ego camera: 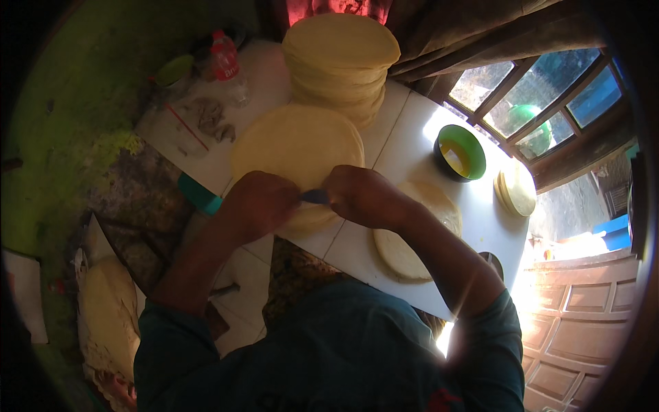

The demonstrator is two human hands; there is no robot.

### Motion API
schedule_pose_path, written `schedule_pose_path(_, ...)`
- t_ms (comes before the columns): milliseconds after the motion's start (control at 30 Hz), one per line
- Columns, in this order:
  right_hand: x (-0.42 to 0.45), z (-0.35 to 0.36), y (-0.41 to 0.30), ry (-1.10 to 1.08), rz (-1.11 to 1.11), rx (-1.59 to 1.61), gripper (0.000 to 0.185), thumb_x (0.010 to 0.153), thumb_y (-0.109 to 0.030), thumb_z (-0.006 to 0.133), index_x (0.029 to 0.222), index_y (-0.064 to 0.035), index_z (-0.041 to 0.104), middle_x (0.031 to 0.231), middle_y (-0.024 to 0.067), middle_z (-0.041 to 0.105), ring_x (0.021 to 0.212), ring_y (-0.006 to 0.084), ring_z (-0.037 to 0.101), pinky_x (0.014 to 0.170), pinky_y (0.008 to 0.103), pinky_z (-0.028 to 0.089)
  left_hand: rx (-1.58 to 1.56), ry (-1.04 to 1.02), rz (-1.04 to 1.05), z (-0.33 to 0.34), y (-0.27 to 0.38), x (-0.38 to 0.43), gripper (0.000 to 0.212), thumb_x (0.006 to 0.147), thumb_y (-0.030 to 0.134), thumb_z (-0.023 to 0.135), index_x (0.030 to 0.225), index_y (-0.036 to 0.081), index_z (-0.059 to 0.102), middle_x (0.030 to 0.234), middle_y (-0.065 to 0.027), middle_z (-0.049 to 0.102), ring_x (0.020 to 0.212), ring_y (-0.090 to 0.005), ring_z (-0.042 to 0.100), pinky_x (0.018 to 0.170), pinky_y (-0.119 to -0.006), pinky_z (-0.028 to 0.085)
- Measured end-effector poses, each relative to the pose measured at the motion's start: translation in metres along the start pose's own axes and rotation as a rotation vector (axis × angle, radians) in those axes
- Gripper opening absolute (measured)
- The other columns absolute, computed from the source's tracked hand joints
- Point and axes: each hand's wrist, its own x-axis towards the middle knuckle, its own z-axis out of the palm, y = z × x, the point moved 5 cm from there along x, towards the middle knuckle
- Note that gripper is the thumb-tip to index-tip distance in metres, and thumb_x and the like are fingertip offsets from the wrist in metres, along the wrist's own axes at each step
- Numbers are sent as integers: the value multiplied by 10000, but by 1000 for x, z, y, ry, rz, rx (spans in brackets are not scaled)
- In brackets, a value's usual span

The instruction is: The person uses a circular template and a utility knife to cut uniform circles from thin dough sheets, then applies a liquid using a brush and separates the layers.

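My left hand [265, 203] and my right hand [363, 195] are closed into fists, knuckles facing each other. A small dark blue piece [315, 196] shows in the gap, with one end in each hand; its material is unclear. Both hands are above the near edge of a stack of round, flat dough sheets [298, 139]. Behind it rises a taller stack of similar sheets [340, 46]. Under my right forearm lies a thick dough round [399, 252], partly covered by the arm.
A green bowl [473, 149] with yellow liquid stands on the white tiled table [355, 244], near a small stack of discs [517, 190]. A plastic bottle [225, 59], a red stick [186, 127] and a crumpled cloth [211, 118] are at left. More dough [110, 304] lies lower left.
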Motion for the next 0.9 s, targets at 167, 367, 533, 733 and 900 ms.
schedule_pose_path(167, 8, -11, -1, 77, 44, 27, 192, 868, -190, 643, 1022, -82, 677, 1014, 140, 642, 1013, 351, 640, 867, 472, 516, -38, 136, 32, -17, 0, -4, 210, 829, 198, 769, 986, 69, 716, 961, -64, 701, 942, -281, 661, 859, -410, 497)
schedule_pose_path(367, 10, -13, -1, -24, 65, -10, 208, 868, -200, 657, 1041, -89, 686, 996, 143, 652, 1008, 357, 645, 877, 465, 519, -122, 195, 17, -17, -13, -6, 210, 828, 209, 776, 952, 50, 722, 950, -87, 696, 925, -312, 663, 823, -435, 510)
schedule_pose_path(533, 37, -26, 14, -7, -6, -168, 245, 853, -223, 697, 1053, -82, 693, 996, 141, 652, 1008, 351, 643, 882, 466, 519, -146, 239, -54, -24, -16, -11, 223, 837, 182, 766, 986, 23, 720, 972, -125, 696, 927, -343, 666, 826, -452, 523)
schedule_pose_path(733, 75, -71, 10, 64, 3, -124, 286, 893, -260, 699, 1102, -66, 693, 1088, 170, 680, 1044, 374, 651, 920, 464, 507, -82, 306, -125, -40, -63, -38, 266, 862, 158, 747, 1097, 35, 731, 1026, -137, 720, 939, -322, 688, 858, -415, 538)
schedule_pose_path(900, 99, -124, 2, 99, 79, -161, 345, 892, -312, 712, 1131, -65, 698, 1028, 187, 705, 1012, 382, 666, 899, 472, 512, -351, 48, -691, -113, -88, 16, 283, 980, 233, 668, 1156, 18, 718, 982, -50, 733, 869, -141, 666, 787, -308, 533)
